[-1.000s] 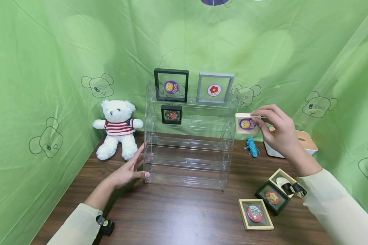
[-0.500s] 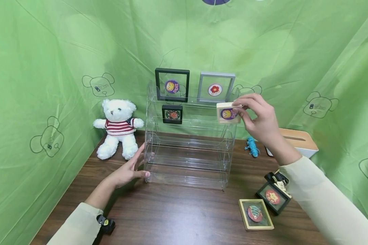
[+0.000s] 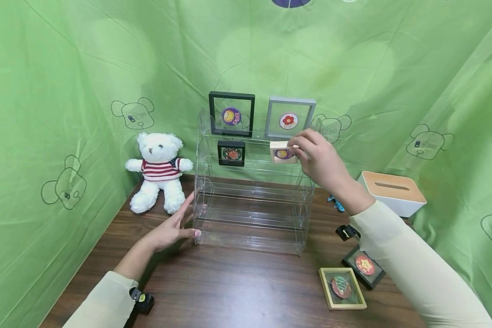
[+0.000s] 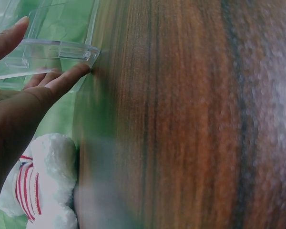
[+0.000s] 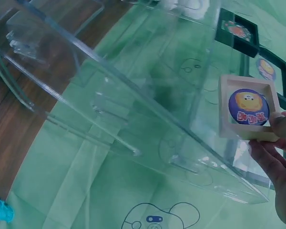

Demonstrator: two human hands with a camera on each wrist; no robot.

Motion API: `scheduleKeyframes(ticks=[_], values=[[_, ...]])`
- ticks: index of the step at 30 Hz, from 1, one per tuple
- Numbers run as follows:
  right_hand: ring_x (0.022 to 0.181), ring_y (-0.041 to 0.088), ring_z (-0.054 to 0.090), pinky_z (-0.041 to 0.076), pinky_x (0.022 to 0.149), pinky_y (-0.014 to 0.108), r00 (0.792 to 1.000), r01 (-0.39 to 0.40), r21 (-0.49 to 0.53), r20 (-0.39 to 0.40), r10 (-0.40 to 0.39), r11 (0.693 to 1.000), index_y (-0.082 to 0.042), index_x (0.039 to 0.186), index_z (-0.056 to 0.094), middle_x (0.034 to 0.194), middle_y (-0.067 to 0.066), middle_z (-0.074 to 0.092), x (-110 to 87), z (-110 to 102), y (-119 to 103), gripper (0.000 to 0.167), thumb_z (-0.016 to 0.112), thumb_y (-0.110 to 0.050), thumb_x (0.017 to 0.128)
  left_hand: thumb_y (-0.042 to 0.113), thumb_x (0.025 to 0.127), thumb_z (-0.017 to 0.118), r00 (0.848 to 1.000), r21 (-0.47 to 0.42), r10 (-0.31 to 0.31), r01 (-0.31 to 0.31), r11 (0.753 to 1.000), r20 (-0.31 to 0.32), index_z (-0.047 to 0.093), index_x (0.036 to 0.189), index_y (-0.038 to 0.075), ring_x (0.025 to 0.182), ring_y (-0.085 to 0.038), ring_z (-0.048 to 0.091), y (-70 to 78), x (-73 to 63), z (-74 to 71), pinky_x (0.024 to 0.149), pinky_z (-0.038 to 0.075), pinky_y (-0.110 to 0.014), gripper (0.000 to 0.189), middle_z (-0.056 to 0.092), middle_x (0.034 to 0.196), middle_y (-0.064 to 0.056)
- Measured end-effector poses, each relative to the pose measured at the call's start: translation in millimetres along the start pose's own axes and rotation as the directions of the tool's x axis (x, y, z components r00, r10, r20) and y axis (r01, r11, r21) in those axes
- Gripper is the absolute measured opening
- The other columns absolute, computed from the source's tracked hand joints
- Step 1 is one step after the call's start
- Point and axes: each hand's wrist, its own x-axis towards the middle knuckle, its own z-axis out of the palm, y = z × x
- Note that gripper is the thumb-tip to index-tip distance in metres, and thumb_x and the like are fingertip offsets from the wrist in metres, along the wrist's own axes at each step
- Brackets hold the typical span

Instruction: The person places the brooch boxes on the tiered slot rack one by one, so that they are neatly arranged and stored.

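In the head view my right hand (image 3: 321, 159) pinches a small light wooden frame (image 3: 279, 158) by its right side, at the second tier from the top of a clear acrylic display rack (image 3: 250, 220). A round purple badge with a yellow face shows inside that wooden frame (image 5: 224, 107) in the right wrist view. My left hand (image 3: 173, 231) rests against the rack's lower left side, thumb at the front, fingers straight. A small black frame (image 3: 231, 163) stands to the left on the same tier. Above it are a large black frame (image 3: 252, 109) and a grey frame (image 3: 269, 116).
A white teddy bear (image 3: 159, 150) in a striped shirt sits left of the rack. Right of it are blue cord (image 3: 337, 204) and a tissue box (image 3: 393, 187). A gold frame (image 3: 326, 291) and another black frame (image 3: 369, 283) lie on the wooden table (image 3: 229, 291) at front right.
My right hand has carried the wooden frame leftward from beside the rack to its second tier. My left hand has stayed at the rack's side.
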Motion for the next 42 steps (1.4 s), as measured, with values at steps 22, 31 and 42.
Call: scheduleKeyframes(ticks=[22, 31, 42], values=[[0.103, 0.036, 0.065, 0.065, 0.082, 0.048, 0.997, -0.040, -0.155, 0.059, 0.049, 0.987, -0.003, 0.120, 0.078, 0.119, 0.017, 0.072, -7.8, 12, 0, 0.019, 0.076, -0.001, 0.101, -0.001, 0.096, 0.078, 1.000, 0.026, 0.011, -0.011, 1.000, 0.005, -0.010, 0.178, 0.039, 0.168, -0.058, 0.014, 1.7, 2.7, -0.4, 0.129, 0.035, -0.056, 0.126, 0.023, 0.179, -0.033], [0.109, 0.041, 0.066, 0.065, 0.082, 0.050, 0.999, 0.049, -0.155, -0.012, -0.052, 0.987, -0.001, 0.127, 0.077, 0.123, 0.020, 0.074, -11.2, -1, 0, 0.032, 0.083, -0.002, 0.096, 0.000, 0.096, 0.079, 1.000, 0.017, -0.016, 0.016, 1.000, -0.006, -0.010, 0.177, 0.039, 0.168, -0.057, 0.010, 2.2, 1.8, -0.2, 0.123, 0.042, -0.026, 0.127, 0.022, 0.180, -0.032], [0.113, 0.048, 0.066, 0.057, 0.101, 0.060, 0.985, 0.109, -0.158, -0.113, -0.128, 0.981, 0.001, 0.132, 0.075, 0.127, 0.024, 0.075, -44.4, -27, 16, 0.038, 0.083, -0.010, 0.096, -0.001, 0.097, 0.079, 1.000, 0.009, -0.005, 0.005, 1.000, -0.008, -0.010, 0.178, 0.035, 0.168, -0.059, 0.005, 1.7, 0.9, 0.4, 0.116, 0.042, -0.014, 0.125, 0.012, 0.182, -0.032]])
